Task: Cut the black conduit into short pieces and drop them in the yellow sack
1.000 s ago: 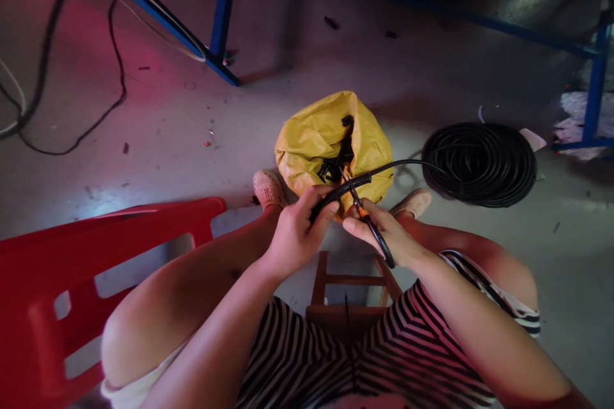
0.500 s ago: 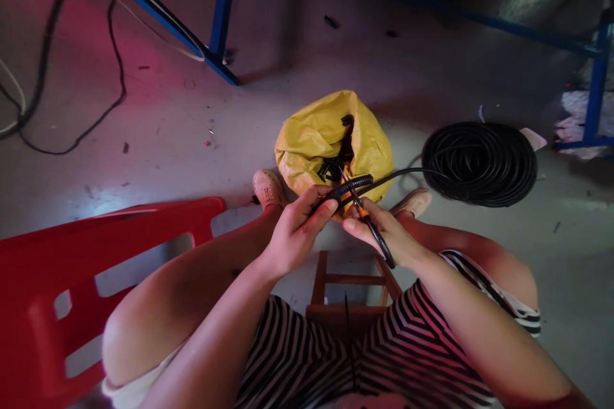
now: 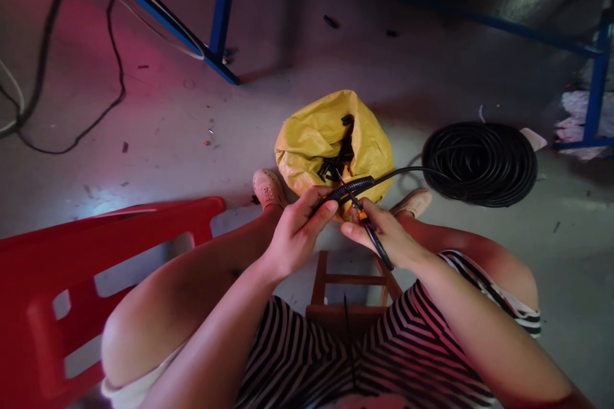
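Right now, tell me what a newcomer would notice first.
The bright yellow bag at mid-picture draws the eye first, black pieces in its mouth. By its near edge, the left hand grips a ribbed black tube, and the right hand holds scissors across it. A large black coil lies to the right, a red plastic stool at lower left.

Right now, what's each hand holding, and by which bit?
Left hand: black ribbed tube, by its lower-left part. Right hand: scissors, by the handles.

I see the left hand (image 3: 298,225) gripping ridged black tubing (image 3: 361,185), the right hand (image 3: 394,234) holding black-and-orange scissors (image 3: 375,241) over a crumpled yellow bag (image 3: 311,123).
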A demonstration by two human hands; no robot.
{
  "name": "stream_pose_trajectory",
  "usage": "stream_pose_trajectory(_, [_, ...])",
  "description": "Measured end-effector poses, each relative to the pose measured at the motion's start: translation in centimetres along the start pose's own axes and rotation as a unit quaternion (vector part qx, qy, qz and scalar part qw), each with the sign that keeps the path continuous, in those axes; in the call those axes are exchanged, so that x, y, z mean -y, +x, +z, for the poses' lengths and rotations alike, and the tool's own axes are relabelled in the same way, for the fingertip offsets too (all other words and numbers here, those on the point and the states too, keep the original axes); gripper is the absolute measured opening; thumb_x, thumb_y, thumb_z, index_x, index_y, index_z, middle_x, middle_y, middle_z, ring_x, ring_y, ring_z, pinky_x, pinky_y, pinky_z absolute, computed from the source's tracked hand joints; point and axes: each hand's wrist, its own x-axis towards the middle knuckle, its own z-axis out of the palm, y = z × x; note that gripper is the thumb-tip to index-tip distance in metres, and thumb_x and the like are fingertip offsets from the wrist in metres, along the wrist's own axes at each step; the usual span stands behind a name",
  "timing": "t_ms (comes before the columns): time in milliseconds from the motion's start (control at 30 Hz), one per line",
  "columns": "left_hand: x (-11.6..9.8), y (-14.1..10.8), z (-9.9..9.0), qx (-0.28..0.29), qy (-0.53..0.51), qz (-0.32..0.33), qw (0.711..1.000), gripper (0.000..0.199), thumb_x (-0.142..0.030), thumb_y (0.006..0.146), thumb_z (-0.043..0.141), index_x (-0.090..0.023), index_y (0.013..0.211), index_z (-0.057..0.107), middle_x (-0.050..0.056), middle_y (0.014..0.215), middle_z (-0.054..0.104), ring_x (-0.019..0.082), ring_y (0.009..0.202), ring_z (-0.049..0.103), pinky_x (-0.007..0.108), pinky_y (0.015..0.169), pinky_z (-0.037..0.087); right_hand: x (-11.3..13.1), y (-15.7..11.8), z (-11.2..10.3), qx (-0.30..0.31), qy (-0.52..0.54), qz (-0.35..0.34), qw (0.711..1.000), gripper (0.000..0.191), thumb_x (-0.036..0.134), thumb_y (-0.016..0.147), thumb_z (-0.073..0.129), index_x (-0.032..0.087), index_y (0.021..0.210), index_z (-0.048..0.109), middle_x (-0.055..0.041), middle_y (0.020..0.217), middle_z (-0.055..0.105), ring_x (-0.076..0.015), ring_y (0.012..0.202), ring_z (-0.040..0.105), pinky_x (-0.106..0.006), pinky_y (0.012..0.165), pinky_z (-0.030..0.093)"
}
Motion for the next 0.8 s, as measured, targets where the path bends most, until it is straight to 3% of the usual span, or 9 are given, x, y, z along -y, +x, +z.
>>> stream_pose_trajectory(133, [0.04, -0.03, -0.08, -0.007, 0.029, 0.001, 1.000, 0.032, -0.045, 0.103, 0.059, -0.016, 0.115, 0.063, 0.005, 0.098, 0.066, 0.013, 0.079, 0.054, 0.024, 0.066, 0.042, -0.06, -0.01, 0.00, -0.002, -0.003, 0.005, 1.000, 0.045, 0.060, 0.091, 0.067, 0.019, 0.107, 0.060, -0.0052, 0.102, 0.069, -0.0222, 0.091, 0.063, -0.033, 0.079, 0.044])
stream_pose_trajectory(333, [-0.03, 0.00, -0.01, -0.007, 0.023, 0.007, 1.000, 0.032, -0.046, 0.103, 0.059, -0.017, 0.115, 0.063, 0.004, 0.093, 0.067, 0.015, 0.082, 0.058, 0.025, 0.069, 0.045, -0.15, -0.02, 0.16, -0.001, -0.026, 0.004, 1.000, 0.047, 0.061, 0.090, 0.068, 0.020, 0.112, 0.060, -0.0044, 0.097, 0.070, -0.0226, 0.087, 0.064, -0.034, 0.076, 0.045])
stream_pose_trajectory(567, [-0.23, -0.09, 0.12, -0.005, 0.014, 0.005, 1.000, 0.031, -0.046, 0.103, 0.059, -0.018, 0.116, 0.064, 0.001, 0.084, 0.063, 0.015, 0.083, 0.060, 0.025, 0.072, 0.048, -0.51, 0.01, 0.28, 0.024, 0.018, 0.003, 1.000, 0.054, 0.062, 0.091, 0.068, 0.020, 0.125, 0.060, -0.0074, 0.116, 0.070, -0.0246, 0.104, 0.065, -0.036, 0.092, 0.048])
stream_pose_trajectory(800, [-0.61, -0.21, 0.26, -0.015, 0.007, -0.009, 1.000, 0.032, -0.047, 0.102, 0.061, -0.017, 0.114, 0.064, 0.003, 0.085, 0.067, 0.014, 0.075, 0.059, 0.023, 0.064, 0.046, -0.69, 0.11, 0.28, 0.035, 0.034, 0.000, 0.999, 0.051, 0.066, 0.091, 0.066, 0.019, 0.113, 0.059, -0.0057, 0.107, 0.068, -0.0222, 0.096, 0.063, -0.033, 0.084, 0.046])
